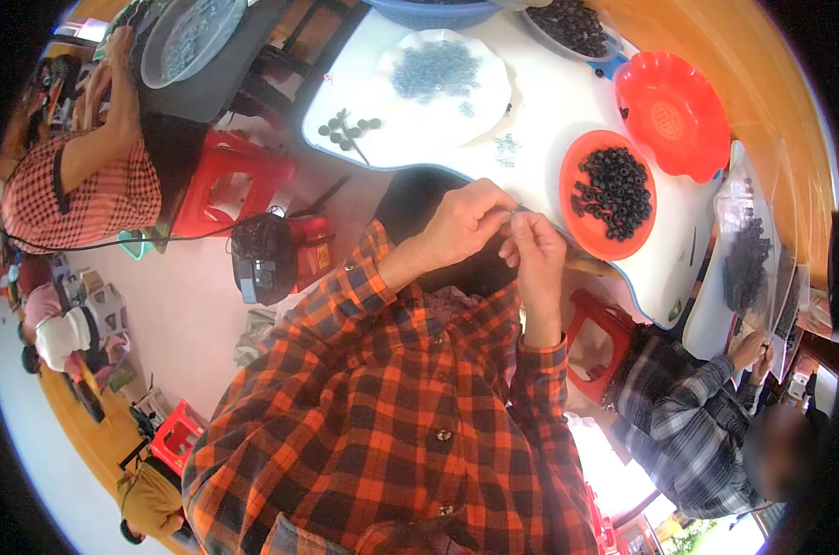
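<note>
My left hand [465,225] and my right hand [537,248] meet in front of my chest, just off the table's near edge. Both are closed in a pinch, fingertips almost touching around something tiny and dark that is too small to name. Closest to my right hand is an orange-red plate [572,227] heaped with black ring-shaped parts [613,192]. Beyond my hands, a white scalloped plate [493,97] carries many small clear bluish pieces [435,69]. A few similar loose pieces [506,148] lie on the white table [530,106] between that plate and my hands.
A red scalloped bowl [673,116] and a container of black parts [567,28] stand farther back. Black round pieces on thin stems [347,128] lie at the table's left. Co-workers sit left and right, one in checkered clothing [86,190], one in grey plaid [683,421]. Red stools [230,185] stand nearby.
</note>
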Available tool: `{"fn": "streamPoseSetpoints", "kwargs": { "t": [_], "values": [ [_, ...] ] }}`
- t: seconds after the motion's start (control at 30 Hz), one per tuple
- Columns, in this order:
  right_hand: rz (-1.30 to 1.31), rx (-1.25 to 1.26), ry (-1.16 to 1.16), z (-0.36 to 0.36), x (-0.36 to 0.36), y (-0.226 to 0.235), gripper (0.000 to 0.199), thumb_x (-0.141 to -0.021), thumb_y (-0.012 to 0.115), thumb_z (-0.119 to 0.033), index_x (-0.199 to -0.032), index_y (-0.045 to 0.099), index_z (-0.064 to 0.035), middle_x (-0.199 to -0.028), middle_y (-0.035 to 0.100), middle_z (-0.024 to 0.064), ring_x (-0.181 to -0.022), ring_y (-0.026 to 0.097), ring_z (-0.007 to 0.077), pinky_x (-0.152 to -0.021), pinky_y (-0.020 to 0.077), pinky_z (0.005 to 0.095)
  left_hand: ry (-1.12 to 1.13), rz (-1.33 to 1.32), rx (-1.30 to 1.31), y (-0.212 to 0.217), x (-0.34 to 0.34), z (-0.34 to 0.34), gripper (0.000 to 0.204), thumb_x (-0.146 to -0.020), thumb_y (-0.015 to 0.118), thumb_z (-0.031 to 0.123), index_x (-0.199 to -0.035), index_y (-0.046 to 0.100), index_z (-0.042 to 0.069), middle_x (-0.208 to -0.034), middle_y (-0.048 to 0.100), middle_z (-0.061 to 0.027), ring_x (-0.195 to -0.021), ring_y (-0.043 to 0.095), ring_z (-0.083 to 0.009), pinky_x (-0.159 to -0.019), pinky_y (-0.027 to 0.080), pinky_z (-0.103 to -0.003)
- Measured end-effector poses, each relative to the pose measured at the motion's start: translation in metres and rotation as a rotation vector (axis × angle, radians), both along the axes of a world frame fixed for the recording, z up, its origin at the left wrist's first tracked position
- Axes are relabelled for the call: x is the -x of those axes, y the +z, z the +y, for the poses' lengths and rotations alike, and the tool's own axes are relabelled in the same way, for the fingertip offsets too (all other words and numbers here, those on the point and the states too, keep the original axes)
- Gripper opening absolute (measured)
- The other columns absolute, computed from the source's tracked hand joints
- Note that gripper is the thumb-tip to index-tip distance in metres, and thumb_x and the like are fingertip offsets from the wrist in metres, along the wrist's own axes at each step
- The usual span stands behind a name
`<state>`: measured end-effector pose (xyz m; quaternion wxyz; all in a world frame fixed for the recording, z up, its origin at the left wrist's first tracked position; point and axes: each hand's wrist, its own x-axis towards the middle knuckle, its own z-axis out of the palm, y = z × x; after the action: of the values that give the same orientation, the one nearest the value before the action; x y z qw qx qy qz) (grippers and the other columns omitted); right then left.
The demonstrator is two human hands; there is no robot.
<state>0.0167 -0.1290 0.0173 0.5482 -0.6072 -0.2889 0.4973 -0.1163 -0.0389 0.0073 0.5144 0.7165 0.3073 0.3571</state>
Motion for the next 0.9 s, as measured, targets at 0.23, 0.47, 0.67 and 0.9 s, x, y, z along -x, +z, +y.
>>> {"fn": "streamPoseSetpoints", "kwargs": {
  "t": [0.23, 0.47, 0.67, 0.9],
  "values": [
    [0.31, -0.004, -0.009, -0.001, -0.004, -0.004, 0.022, -0.099, 0.06, -0.025, -0.091, 0.064, -0.0047, -0.079, 0.063, 0.0002, -0.06, 0.053, 0.0048, -0.051, 0.0386, 0.0185, -0.104, -0.001, -0.129, -0.002, 0.006, 0.009, 0.012, -0.085, 0.068, 0.002, -0.097, 0.067, 0.002, -0.087, 0.066, -0.0097, -0.076, 0.066, -0.0233, -0.065, 0.052, -0.031],
    [0.271, 0.001, 0.015, 0.001, -0.007, -0.004, 0.023, -0.1, 0.059, -0.025, -0.091, 0.064, -0.0043, -0.078, 0.062, -0.0005, -0.059, 0.051, 0.0044, -0.051, 0.0375, 0.0185, -0.111, -0.026, -0.165, -0.005, 0.005, 0.013, 0.015, -0.084, 0.07, 0.0, -0.099, 0.069, -0.001, -0.085, 0.068, -0.0098, -0.072, 0.068, -0.0177, -0.062, 0.054, -0.028],
    [0.14, -0.053, -0.018, 0.001, 0.0, -0.006, 0.02, -0.101, 0.057, -0.022, -0.09, 0.062, -0.0056, -0.075, 0.058, -0.0021, -0.059, 0.047, 0.0031, -0.051, 0.0357, 0.0183, -0.088, -0.102, 0.127, -0.008, 0.0, 0.008, 0.01, -0.091, 0.066, 0.005, -0.097, 0.068, -0.003, -0.081, 0.068, -0.0087, -0.066, 0.066, -0.0122, -0.057, 0.054, -0.025],
    [-0.235, -0.084, -0.062, 0.005, 0.009, -0.009, 0.014, -0.1, 0.056, -0.015, -0.091, 0.058, -0.0041, -0.073, 0.055, -0.0026, -0.06, 0.046, 0.0032, -0.052, 0.0381, 0.0202, -0.052, -0.063, 0.324, -0.004, -0.004, 0.004, 0.016, -0.097, 0.061, 0.011, -0.099, 0.065, -0.005, -0.077, 0.066, -0.0068, -0.065, 0.063, -0.0085, -0.056, 0.053, -0.024]
  ]
}}
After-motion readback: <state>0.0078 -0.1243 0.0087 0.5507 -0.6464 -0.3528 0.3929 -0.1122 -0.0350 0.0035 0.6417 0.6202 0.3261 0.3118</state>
